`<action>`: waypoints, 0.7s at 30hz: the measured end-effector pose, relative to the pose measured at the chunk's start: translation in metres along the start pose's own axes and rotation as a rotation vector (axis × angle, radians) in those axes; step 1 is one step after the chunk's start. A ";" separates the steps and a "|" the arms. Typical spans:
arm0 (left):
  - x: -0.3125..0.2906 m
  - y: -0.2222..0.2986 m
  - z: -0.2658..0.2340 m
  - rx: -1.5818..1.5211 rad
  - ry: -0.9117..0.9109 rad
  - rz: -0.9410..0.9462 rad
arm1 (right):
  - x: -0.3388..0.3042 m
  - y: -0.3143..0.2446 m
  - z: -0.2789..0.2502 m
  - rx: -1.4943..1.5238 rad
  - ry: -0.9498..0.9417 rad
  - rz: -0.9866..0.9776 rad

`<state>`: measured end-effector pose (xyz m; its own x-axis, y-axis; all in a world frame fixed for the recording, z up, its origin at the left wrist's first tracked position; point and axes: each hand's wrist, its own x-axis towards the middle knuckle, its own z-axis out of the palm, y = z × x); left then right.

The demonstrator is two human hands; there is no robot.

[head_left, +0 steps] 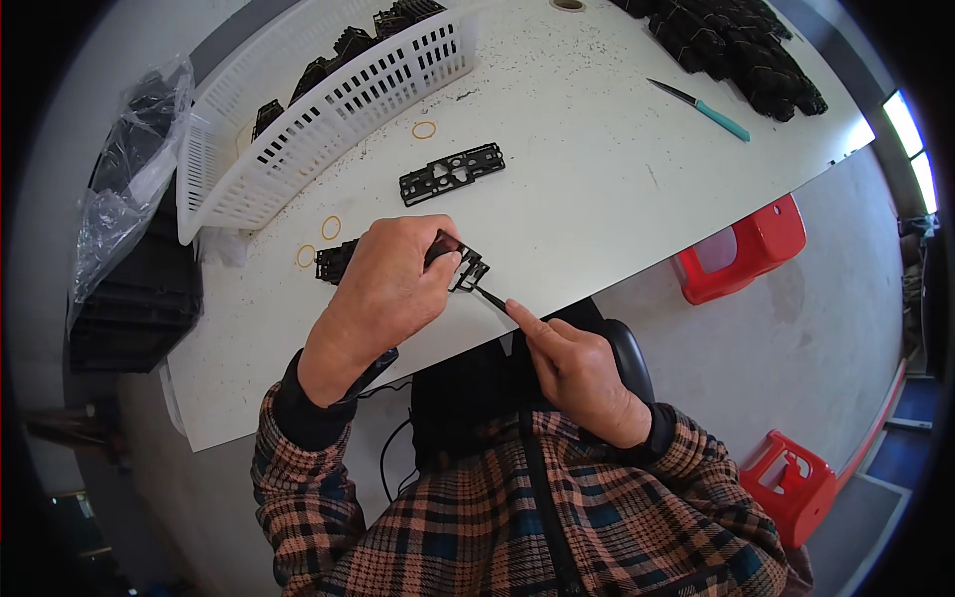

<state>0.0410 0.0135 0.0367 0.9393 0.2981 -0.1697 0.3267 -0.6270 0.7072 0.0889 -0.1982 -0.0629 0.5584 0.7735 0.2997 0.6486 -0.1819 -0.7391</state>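
My left hand (390,281) is closed on a black plastic frame (477,271) with cut-out openings, held tilted just above the table near its front edge. My right hand (579,370) grips a slim dark blade-like tool (492,298), forefinger stretched along it. The tool's tip meets the lower right end of the frame; its handle is hidden in my palm. Partly behind my left hand, another black plastic part (334,262) lies on the table. Farther off, a similar flat black frame (453,174) lies flat.
A white slotted basket (328,119) holds black parts at the far left. Yellow rubber bands (425,129) lie near it. A teal-handled knife (724,120) and bundled black parts (736,50) are at the far right. Red stools (756,244) stand beside the white table (587,189).
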 end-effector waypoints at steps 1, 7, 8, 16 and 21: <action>0.001 0.002 0.000 0.024 -0.004 0.002 | 0.001 -0.002 0.001 0.000 0.003 0.001; 0.002 0.004 0.008 0.064 0.053 0.076 | 0.004 -0.006 0.010 -0.068 -0.050 -0.007; 0.001 0.004 0.008 0.067 0.048 0.081 | 0.003 -0.005 0.011 -0.081 -0.065 -0.005; -0.002 0.002 0.010 0.092 0.072 0.163 | 0.002 -0.001 0.013 -0.251 -0.093 -0.067; -0.003 0.003 0.011 0.117 0.082 0.202 | -0.002 0.007 0.022 -0.300 -0.082 -0.066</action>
<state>0.0402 0.0027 0.0322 0.9767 0.2127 0.0270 0.1474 -0.7575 0.6360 0.0807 -0.1875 -0.0820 0.4745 0.8336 0.2827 0.8125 -0.2912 -0.5050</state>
